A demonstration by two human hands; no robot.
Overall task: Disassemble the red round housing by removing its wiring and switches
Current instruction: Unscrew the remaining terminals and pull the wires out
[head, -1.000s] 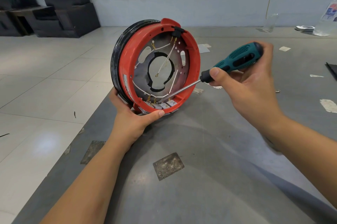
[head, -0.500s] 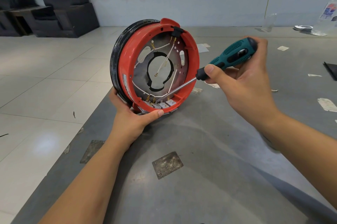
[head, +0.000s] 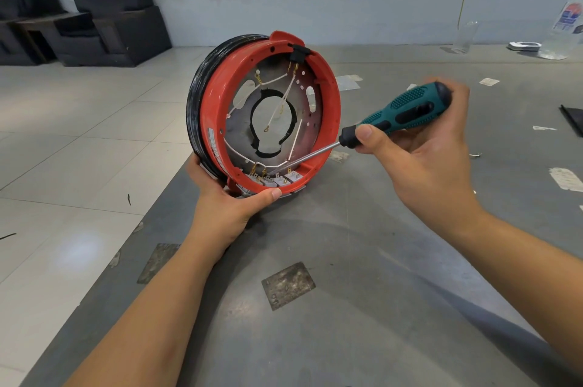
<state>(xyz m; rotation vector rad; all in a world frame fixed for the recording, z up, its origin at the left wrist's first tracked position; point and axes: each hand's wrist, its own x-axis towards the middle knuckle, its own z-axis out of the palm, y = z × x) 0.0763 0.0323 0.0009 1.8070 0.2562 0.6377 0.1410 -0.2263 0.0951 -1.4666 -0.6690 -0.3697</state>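
Observation:
The red round housing (head: 331,109) stands on edge at the grey table's left side, its open face toward me and a black ring behind it. White wires (head: 285,96) with brass terminals cross its metal plate. Small white switches (head: 284,179) sit along the bottom inside rim. My left hand (head: 227,200) grips the housing's lower rim from below, thumb on the front edge. My right hand (head: 426,150) holds a green and black screwdriver (head: 400,110) by its handle. The metal shaft reaches into the housing, its tip at the terminals just above the switches.
The grey table (head: 347,307) carries tape scraps and worn patches. A clear cup (head: 466,36), a bottle (head: 564,30) and a small white object (head: 524,46) stand at the far right. A dark flat item (head: 572,120) lies at the right edge. Black armchairs (head: 116,20) stand on the tiled floor at left.
My right hand has shifted the screwdriver left and slightly down, so the tip has moved along the bottom rim toward the left terminals. The housing and my left hand have stayed put.

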